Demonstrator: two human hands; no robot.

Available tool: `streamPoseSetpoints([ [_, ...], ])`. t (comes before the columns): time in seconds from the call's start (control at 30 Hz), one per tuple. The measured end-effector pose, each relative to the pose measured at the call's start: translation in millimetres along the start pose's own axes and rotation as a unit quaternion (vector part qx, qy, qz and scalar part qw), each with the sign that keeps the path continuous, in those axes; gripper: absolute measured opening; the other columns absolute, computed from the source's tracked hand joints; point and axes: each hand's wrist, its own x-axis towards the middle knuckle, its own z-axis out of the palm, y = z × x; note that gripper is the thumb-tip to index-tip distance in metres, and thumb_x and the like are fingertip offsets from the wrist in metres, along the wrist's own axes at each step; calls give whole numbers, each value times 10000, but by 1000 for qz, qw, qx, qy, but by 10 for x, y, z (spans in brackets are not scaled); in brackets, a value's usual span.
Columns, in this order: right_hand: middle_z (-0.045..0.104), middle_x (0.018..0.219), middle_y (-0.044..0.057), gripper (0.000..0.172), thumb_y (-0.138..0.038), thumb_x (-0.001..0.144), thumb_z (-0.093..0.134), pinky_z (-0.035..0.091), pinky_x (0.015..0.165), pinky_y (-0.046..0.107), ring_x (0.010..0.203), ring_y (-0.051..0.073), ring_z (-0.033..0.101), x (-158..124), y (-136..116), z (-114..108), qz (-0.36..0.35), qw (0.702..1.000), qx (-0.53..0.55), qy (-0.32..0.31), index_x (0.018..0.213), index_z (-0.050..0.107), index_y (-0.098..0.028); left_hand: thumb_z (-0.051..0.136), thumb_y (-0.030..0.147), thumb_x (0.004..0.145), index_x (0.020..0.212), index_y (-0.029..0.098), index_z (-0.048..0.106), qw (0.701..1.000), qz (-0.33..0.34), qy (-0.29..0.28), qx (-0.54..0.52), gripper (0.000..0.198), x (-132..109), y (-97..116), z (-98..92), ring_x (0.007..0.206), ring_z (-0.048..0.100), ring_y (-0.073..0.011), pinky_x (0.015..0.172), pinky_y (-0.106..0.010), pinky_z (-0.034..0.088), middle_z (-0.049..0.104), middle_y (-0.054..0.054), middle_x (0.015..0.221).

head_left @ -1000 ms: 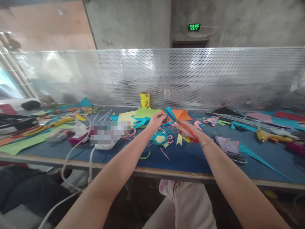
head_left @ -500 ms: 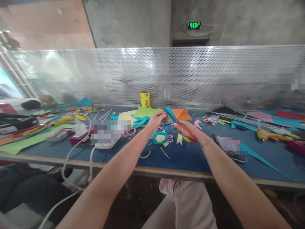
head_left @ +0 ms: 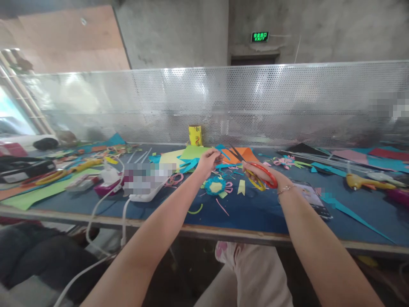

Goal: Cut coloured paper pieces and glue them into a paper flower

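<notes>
Currently, the left grip (head_left: 210, 162) pinches blue paper (head_left: 221, 149); the right grip (head_left: 257, 171) is wrapped around red-handled scissors (head_left: 271, 174).
The paper sits at the left grip's fingertips, beside the scissors' parted blades. Nearer the person than the left grip, a blue-edged paper flower (head_left: 215, 186) lies on the table (head_left: 236, 219); an orange sheet (head_left: 246, 154) lies beyond the right grip.

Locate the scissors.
In the head view, the scissors are just right of centre, in the right hand, partly in front of the orange paper.
</notes>
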Motion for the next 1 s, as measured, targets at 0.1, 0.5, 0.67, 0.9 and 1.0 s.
streamPoseSetpoints([
  [0.1,437,521,-21,356,-528,711,493,358,437,249,429,83,401,87,4,-17,38,998,5,50,625,431,-187,631,248,582,638,154,513,1000,-6,-7,-4,160,-7,-16,9,553,531,-82,549,-217,414,566,9,587],
  [0.5,536,693,-7,329,-322,585,630,455,647,291,634,123,542,281,51,252,-88,978,110,155,802,412,-206,565,162,553,527,165,427,987,-69,-141,22,141,-83,-64,62,438,431,-69,441,-197,351,431,45,462],
  [0.67,509,659,-21,233,-263,599,566,440,554,268,554,105,504,230,-36,352,-83,979,100,159,777,429,-200,526,159,553,553,152,486,981,-77,-175,36,42,-119,-52,100,486,479,-90,465,-211,380,500,11,519],
  [0.9,467,620,-36,242,-251,590,558,422,549,264,535,95,465,241,-49,368,-81,977,110,165,778,416,-195,593,139,581,662,153,503,983,-56,-167,40,122,-168,-29,118,529,543,-99,539,-237,436,572,9,607],
  [1.0,450,622,-37,276,-277,582,581,410,536,263,528,93,448,271,-26,360,-64,973,116,190,787,415,-196,626,108,572,734,159,516,987,-52,-138,57,203,-163,-39,128,541,567,-113,551,-248,446,589,11,609],
])
